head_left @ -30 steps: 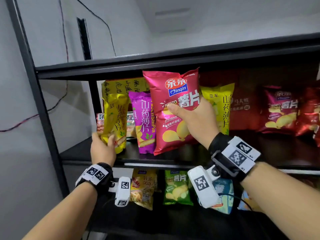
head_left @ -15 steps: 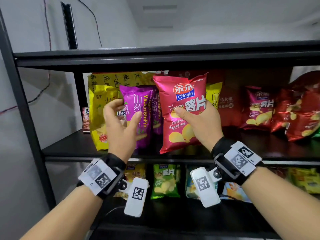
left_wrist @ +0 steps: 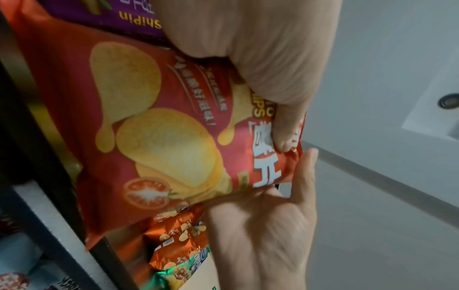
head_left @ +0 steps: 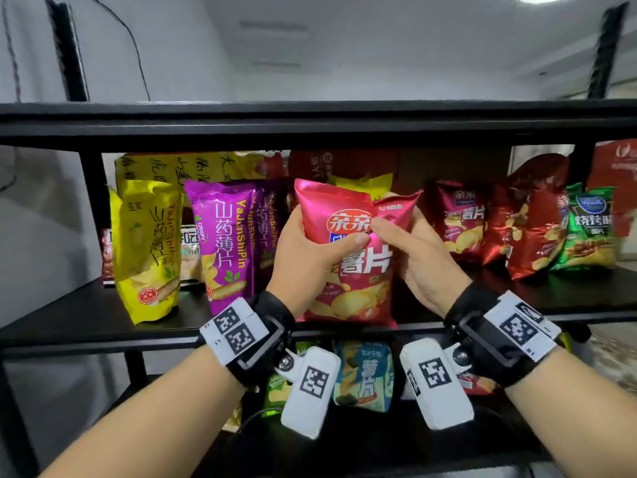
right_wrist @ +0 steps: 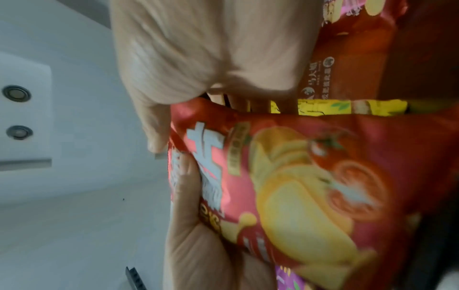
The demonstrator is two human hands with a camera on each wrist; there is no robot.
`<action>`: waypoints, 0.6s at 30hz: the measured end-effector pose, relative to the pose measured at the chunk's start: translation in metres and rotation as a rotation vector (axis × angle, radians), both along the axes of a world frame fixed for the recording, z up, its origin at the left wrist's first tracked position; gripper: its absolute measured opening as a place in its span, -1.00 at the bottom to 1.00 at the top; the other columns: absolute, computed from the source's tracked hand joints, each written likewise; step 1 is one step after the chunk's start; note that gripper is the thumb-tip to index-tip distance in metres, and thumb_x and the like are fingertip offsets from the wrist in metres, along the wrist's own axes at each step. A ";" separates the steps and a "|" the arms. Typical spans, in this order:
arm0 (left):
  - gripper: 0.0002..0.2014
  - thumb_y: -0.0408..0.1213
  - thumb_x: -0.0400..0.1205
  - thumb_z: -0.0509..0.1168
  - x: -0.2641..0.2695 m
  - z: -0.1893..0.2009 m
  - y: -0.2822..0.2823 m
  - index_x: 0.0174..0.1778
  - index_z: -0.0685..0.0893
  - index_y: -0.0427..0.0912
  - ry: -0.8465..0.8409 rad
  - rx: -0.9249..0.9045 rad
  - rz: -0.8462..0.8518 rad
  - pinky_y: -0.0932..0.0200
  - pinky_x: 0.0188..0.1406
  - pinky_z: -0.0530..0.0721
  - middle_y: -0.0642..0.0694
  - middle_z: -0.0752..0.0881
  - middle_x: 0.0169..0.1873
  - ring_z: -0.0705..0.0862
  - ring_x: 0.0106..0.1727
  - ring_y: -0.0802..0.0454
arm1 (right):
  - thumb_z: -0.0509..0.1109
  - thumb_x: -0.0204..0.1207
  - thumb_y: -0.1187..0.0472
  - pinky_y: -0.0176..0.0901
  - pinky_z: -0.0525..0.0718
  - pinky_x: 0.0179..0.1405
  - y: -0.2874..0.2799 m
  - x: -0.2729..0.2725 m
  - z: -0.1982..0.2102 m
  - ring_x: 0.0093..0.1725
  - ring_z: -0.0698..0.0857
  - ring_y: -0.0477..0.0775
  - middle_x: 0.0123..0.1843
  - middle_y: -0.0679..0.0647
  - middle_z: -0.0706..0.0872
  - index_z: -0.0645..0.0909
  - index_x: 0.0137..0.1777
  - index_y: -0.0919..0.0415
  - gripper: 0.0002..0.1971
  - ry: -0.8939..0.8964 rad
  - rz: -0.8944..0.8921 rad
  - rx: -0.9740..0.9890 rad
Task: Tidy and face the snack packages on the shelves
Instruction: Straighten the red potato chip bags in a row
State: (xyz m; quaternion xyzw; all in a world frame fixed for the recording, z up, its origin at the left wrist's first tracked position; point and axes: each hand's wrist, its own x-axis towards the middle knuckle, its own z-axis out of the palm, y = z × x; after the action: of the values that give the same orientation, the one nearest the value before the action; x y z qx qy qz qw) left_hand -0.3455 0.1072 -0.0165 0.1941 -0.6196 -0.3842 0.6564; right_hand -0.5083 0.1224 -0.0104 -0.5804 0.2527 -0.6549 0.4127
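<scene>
Two hands grip one pink chip bag (head_left: 348, 257) standing on the shelf (head_left: 86, 315): left hand (head_left: 303, 260) clasps its left edge, right hand (head_left: 420, 257) its right.

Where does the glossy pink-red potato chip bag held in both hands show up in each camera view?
Head: pink-red potato chip bag at centre, upright, its bottom on the black shelf.
Left wrist: bag fills centre-left, lying sideways.
Right wrist: bag fills centre-right, blurred.
Shared landmark: the bag's printed tomato slice; in the head view I cannot make it out.
</scene>
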 end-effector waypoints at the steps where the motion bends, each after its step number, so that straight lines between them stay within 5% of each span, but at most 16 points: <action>1: -0.46 -0.39 0.39 0.66 -0.006 0.000 0.000 0.27 0.66 -0.22 -0.010 -0.012 -0.037 0.00 -0.01 0.81 -0.19 0.85 0.06 0.85 0.07 -0.17 | 0.61 0.32 0.06 -0.12 0.80 -0.10 0.000 -0.005 0.006 0.03 0.86 0.12 0.03 0.07 0.87 0.71 0.12 0.01 -0.64 0.007 -0.030 -0.022; 4: -0.65 -0.26 0.51 0.58 -0.028 0.003 -0.004 0.19 0.71 -0.11 0.026 -0.024 -0.094 0.03 -0.08 0.81 -0.20 0.85 0.05 0.86 0.03 -0.19 | 0.57 0.42 -0.03 -0.15 0.79 -0.23 -0.002 -0.019 0.013 -0.14 0.88 0.13 -0.14 0.09 0.89 0.82 -0.21 -0.03 -0.89 0.077 -0.204 -0.117; 7: -0.79 -0.07 0.62 0.45 -0.049 0.010 -0.012 0.11 0.74 -0.04 0.077 0.051 -0.095 0.04 -0.17 0.81 -0.20 0.87 -0.02 0.87 -0.07 -0.16 | 0.40 0.63 -0.03 -0.19 0.79 -0.34 -0.010 -0.038 0.017 -0.24 0.87 0.04 -0.26 0.03 0.86 0.76 -0.30 0.02 -0.70 0.159 -0.384 -0.152; 9: -0.77 0.00 0.69 0.35 -0.065 0.012 -0.019 0.12 0.73 -0.04 0.075 0.075 -0.080 0.09 -0.22 0.81 -0.18 0.87 -0.05 0.88 -0.11 -0.13 | 0.27 0.71 -0.06 0.00 0.78 -0.29 -0.017 -0.053 0.019 -0.27 0.83 0.18 -0.36 0.15 0.80 0.60 -0.41 0.20 -0.51 0.233 -0.501 -0.157; 12: -0.65 0.09 0.69 0.29 -0.090 0.012 -0.028 0.26 0.66 -0.05 0.024 0.114 -0.082 0.12 -0.22 0.80 -0.15 0.87 -0.02 0.88 -0.07 -0.11 | 0.18 0.75 -0.09 0.08 0.72 -0.31 -0.029 -0.079 0.025 -0.27 0.76 0.40 -0.40 0.32 0.71 0.45 -0.41 0.38 -0.40 0.303 -0.566 -0.193; 15: -0.44 -0.09 0.54 0.54 -0.110 0.005 -0.040 0.42 0.49 -0.03 -0.140 0.114 -0.167 0.13 -0.11 0.80 -0.12 0.83 0.13 0.85 0.05 -0.05 | 0.14 0.75 -0.13 0.29 0.75 -0.18 -0.045 -0.108 0.031 -0.20 0.76 0.47 -0.22 0.50 0.73 0.48 -0.21 0.61 -0.32 0.306 -0.579 -0.148; 18: -0.13 -0.18 0.28 0.67 -0.124 -0.005 -0.051 0.47 0.38 0.02 -0.350 0.116 -0.102 0.04 0.11 0.79 -0.09 0.78 0.23 0.81 0.18 0.00 | 0.14 0.75 -0.12 0.36 0.75 0.00 -0.067 -0.131 0.037 -0.09 0.80 0.45 -0.10 0.48 0.77 0.57 -0.09 0.58 -0.36 0.205 -0.511 -0.013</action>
State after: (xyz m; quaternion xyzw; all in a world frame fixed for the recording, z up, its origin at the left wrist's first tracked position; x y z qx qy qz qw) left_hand -0.4697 0.0566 -0.0216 0.2639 -0.7101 -0.4124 0.5060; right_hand -0.6396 0.0552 0.0269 -0.5638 0.4272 -0.6772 0.2028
